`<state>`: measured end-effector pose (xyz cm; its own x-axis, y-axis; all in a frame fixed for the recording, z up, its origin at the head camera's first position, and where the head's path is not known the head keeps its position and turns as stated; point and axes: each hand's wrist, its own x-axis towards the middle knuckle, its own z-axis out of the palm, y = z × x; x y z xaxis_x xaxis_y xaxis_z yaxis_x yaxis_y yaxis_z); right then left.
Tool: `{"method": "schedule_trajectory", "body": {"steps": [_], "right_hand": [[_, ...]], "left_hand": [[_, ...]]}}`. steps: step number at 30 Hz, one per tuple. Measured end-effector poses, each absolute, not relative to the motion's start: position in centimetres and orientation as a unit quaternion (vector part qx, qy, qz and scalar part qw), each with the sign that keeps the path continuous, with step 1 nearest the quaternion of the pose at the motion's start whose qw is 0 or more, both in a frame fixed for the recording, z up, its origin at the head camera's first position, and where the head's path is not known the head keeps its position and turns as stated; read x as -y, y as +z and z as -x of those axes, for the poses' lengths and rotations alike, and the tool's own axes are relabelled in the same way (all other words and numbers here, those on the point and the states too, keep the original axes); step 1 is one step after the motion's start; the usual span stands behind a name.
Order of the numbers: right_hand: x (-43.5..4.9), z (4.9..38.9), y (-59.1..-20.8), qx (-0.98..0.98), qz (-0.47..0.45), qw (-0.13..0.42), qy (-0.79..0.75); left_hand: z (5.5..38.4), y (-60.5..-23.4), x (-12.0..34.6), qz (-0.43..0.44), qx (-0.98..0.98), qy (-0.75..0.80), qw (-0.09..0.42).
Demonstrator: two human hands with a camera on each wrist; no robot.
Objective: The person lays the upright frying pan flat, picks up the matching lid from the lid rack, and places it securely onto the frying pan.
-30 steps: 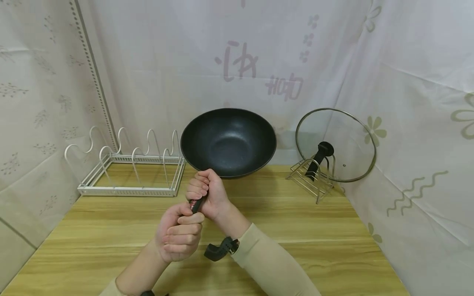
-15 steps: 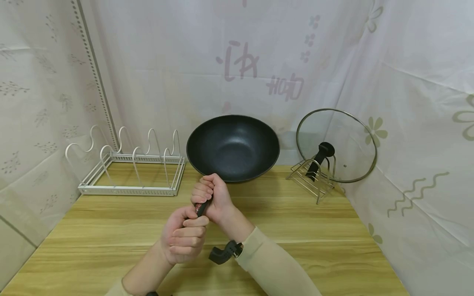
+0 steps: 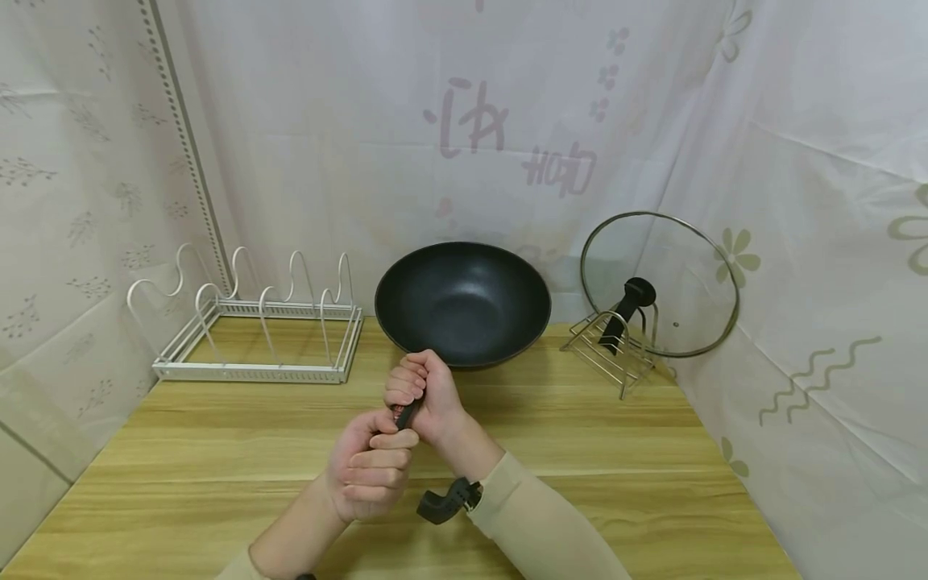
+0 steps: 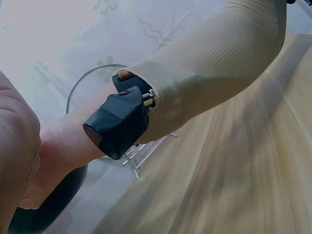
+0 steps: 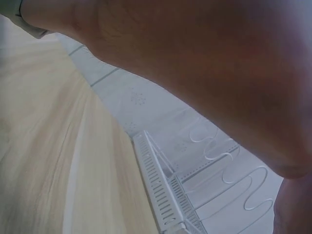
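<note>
A black wok (image 3: 464, 306) is held over the back of the table, tilted so that its bare inside faces me. Both hands grip its dark handle (image 3: 408, 413), one behind the other. My right hand (image 3: 431, 399) has its fingers curled round the part near the pan. Farther back, toward the handle's end, my left hand (image 3: 373, 467) wraps round it, covering the tip. In the left wrist view a dark edge of the wok (image 4: 58, 204) shows under the hands. The right wrist view is mostly filled by a forearm, with the grip out of sight.
A white wire pan rack (image 3: 250, 374) stands on the wooden table (image 3: 217, 451) left of the wok. At the right, a glass lid (image 3: 685, 266) with a black knob leans upright in a small metal stand (image 3: 616, 370). Printed curtains (image 3: 326, 161) close off the back and sides.
The wok and both hands have shifted a little to the right and lower in the head view, toward the table. The grip on the handle stays the same; rack and lid have not moved.
</note>
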<state>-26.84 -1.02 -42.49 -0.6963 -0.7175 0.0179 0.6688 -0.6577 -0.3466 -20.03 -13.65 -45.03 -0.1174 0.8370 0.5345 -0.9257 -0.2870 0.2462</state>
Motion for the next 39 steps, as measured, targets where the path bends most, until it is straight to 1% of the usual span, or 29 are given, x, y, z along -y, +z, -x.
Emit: {"method": "schedule_trajectory", "body": {"steps": [20, 39], "right_hand": [[0.0, 26.9, -44.3, -0.157, 0.051, 0.370, -0.914], [-0.5, 27.4, -46.0, -0.141, 0.025, 0.383, -0.913]], "left_hand": [[20.2, -46.6, 13.1, -0.263, 0.070, 0.747, 0.606], [20.4, -48.0, 12.8, -0.247, 0.076, 0.751, 0.607]]}}
